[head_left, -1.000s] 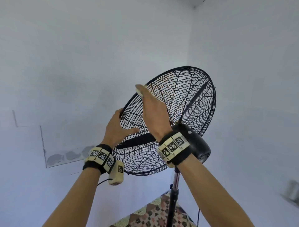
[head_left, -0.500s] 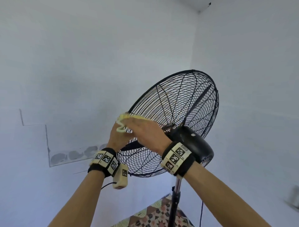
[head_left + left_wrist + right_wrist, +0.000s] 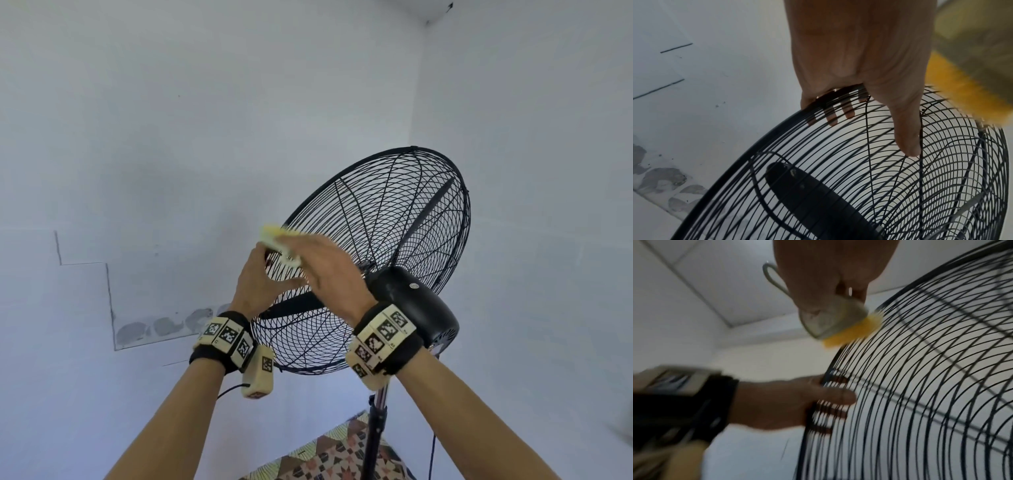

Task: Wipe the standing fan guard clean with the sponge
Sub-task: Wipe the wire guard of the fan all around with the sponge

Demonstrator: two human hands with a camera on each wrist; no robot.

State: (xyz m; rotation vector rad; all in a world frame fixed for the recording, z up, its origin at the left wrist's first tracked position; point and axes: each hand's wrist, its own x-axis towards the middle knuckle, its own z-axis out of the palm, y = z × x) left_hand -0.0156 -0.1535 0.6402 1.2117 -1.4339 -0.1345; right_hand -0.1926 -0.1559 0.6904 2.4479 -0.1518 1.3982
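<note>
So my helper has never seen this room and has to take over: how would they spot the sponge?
Find the black wire fan guard on its stand by the white walls. At its left rim, the right hand presses the sponge against the wires. It is the only yellow thing there, just above the left hand gripping the rim.

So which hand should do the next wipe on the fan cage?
The right hand: it already holds the sponge against the fan guard rim. The left hand grips the rim, steadying it.
</note>
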